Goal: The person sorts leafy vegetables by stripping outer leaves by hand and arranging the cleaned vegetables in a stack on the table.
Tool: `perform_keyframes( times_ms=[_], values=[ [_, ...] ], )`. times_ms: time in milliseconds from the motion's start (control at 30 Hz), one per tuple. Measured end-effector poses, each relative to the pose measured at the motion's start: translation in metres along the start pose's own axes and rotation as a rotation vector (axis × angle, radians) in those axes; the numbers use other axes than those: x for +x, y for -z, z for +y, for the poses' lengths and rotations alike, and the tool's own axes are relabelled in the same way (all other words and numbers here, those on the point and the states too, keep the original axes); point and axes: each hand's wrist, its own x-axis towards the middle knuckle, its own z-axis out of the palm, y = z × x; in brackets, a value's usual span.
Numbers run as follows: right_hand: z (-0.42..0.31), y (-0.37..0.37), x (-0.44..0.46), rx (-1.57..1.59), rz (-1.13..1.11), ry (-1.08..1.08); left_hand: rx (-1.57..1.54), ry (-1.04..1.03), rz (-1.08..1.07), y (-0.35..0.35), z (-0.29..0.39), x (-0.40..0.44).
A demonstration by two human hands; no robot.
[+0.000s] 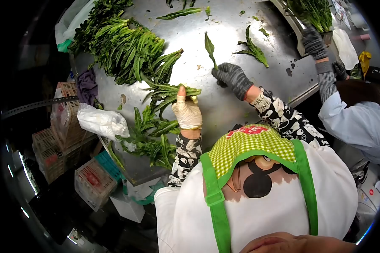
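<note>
My left hand (pixel 188 113), in a cream-coloured glove, is closed around a small head of leafy greens (pixel 166 93), its cut stem end pointing right under my raised thumb. In a dark grey knit glove, my right hand (pixel 233 79) pinches a single long green leaf (pixel 209 47) by its lower end, apart from the head. A big pile of the same greens (pixel 122 52) lies on the metal table (pixel 223 116), just beyond my left hand. Loose leaves (pixel 152 137) are heaped left of my left wrist. Another torn leaf (pixel 254 48) rests beyond my right hand.
A white plastic bag (pixel 102 121) and a purple cloth (pixel 87 85) lie along the left edge. Crates (pixel 95 181) stand below that side. At right, a co-worker's gloved hand (pixel 314 42) is beside greens (pixel 316 14) on a scale-like metal stand.
</note>
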Motion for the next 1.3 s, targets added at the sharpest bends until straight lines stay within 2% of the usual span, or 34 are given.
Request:
perform_keyframes(
  times_ms=[67,133,233,267,333,367,500,533,633,667,733,767,833,867,933,967,1000,1067,1167,1200,1267,1300],
  values=[
    [0.006,0.008,-0.007,-0.566,-0.217,0.249,0.073,-0.045,0.079,-0.003,0.004,-0.004],
    [0.016,0.0,-0.025,-0.739,-0.14,0.38,0.142,-0.058,0.124,-0.005,0.005,-0.007],
    [-0.004,-0.012,-0.038,-0.854,-0.108,0.716,0.254,0.006,0.144,-0.007,0.002,-0.009],
    [-0.006,-0.016,-0.038,-0.888,-0.082,0.838,0.259,-0.087,0.068,-0.012,-0.002,-0.014],
    [-0.013,-0.019,-0.041,-0.892,-0.113,0.809,0.241,0.104,0.044,-0.005,-0.004,-0.019],
    [-0.01,-0.018,-0.039,-0.889,-0.106,0.829,0.128,0.164,0.053,0.0,-0.008,-0.016],
    [0.027,-0.017,-0.023,-0.674,-0.068,0.885,0.264,0.082,-0.113,0.013,-0.012,-0.011],
    [0.034,-0.017,-0.017,-0.602,-0.054,0.884,0.334,0.015,-0.083,0.009,-0.013,-0.014],
    [0.016,-0.016,-0.012,-0.104,-0.089,0.372,0.483,-0.221,0.016,0.004,-0.02,-0.018],
    [0.017,-0.014,-0.001,-0.064,0.027,0.23,0.418,-0.225,0.012,0.0,-0.015,-0.018],
    [0.029,-0.004,0.016,-0.586,0.318,0.437,0.29,-0.236,-0.003,-0.015,0.0,-0.016],
    [0.042,-0.001,0.027,-0.674,0.351,0.566,0.263,-0.233,0.019,-0.007,0.003,-0.005],
    [0.043,-0.011,0.023,-1.102,0.33,0.783,0.697,-0.415,0.032,0.011,0.013,0.027],
    [0.042,-0.019,0.019,-1.315,0.317,0.889,0.506,-0.209,0.032,-0.006,0.026,0.036],
    [0.058,-0.049,0.003,-1.695,0.191,0.97,0.997,-0.468,0.045,0.003,0.03,0.072],
    [0.064,-0.054,0.004,-1.282,-0.165,1.014,0.862,-0.541,0.009,0.018,0.023,0.101],
    [0.063,-0.058,-0.007,-1.194,-0.334,1.053,0.738,-0.466,-0.049,0.023,0.024,0.117],
    [0.049,-0.053,-0.02,-1.015,-0.631,1.305,0.954,-0.587,-0.01,0.042,0.014,0.145],
    [0.029,-0.035,-0.018,-0.77,-0.857,0.565,1.272,-0.644,0.087,0.064,0.016,0.154],
    [0.025,-0.027,-0.011,-0.801,-0.696,0.642,1.176,-0.698,0.059,0.062,0.019,0.15],
    [0.017,-0.008,0.003,-0.837,-0.25,0.721,1.339,-0.816,0.028,0.042,0.03,0.114],
    [0.006,0.001,0.003,-0.881,-0.02,0.794,1.37,-0.954,-0.041,0.034,0.034,0.099]
  ],
)
